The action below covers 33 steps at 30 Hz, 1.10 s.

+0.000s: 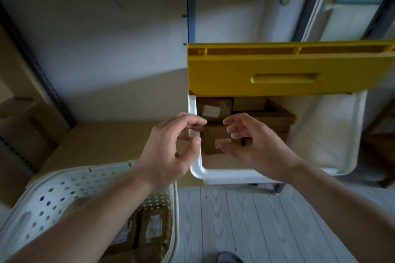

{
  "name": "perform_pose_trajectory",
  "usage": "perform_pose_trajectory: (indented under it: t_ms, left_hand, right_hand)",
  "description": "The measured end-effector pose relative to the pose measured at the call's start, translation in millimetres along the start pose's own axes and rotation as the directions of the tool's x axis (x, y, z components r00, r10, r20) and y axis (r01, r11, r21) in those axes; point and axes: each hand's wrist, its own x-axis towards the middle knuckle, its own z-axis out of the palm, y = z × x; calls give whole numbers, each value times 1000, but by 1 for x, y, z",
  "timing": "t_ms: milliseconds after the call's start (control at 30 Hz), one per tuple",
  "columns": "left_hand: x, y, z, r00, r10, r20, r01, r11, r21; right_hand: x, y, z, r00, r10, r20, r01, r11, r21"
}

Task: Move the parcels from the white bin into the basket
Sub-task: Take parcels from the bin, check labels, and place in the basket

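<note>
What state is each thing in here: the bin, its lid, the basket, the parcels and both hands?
white bin: open, parcels still inside.
yellow lid: raised over the bin's rear.
brown parcel: in the bin, nearest the hands, not gripped.
labelled parcel: in the bin, at the back left.
perforated basket: already holds parcels.
parcels in basket: lying flat, labels up.
left hand: fingers loosely curled, holding nothing.
right hand: fingers loosely curled, holding nothing.

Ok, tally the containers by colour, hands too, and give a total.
White: 2, the bin and the basket
Yellow: 1, the lid above the bin
Hands: 2, left and right, both empty
Total: 5
</note>
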Motion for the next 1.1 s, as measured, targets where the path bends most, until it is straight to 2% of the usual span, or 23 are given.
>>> perform_pose_trajectory:
  t_ms: [100,200,467,733,800,900,1000,1100]
  left_hand:
    - [12,6,23,997,-8,80,7,1000,13]
    - [21,4,44,985,-116,125,109,992,56]
    - [48,-2,92,908,-400,127,392,916,80]
    - [80,-32,132,834,-539,116,535,842,70]
    - [89,-39,142,819,-568,83,562,823,87]
    - [108,-52,149,787,-612,-82,617,780,107]
    - [122,-68,151,706,-677,-209,699,713,53]
    - [132,-82,157,623,-744,-242,767,641,2]
  right_hand:
    - [8,13,-14,998,42,-38,-42,999,1]
    - [11,28,-22,996,74,-49,-75,997,-13]
    - [20,78,-37,985,115,-125,-123,991,-52]
    - [51,127,-43,967,164,-197,-179,982,-56]
    - [62,132,-40,966,164,-201,-178,983,-52]
    - [81,131,-31,967,168,-191,-179,983,-44]
    - [98,123,-16,970,182,-162,-175,983,56]
    - [120,116,4,960,250,-123,-223,954,199]
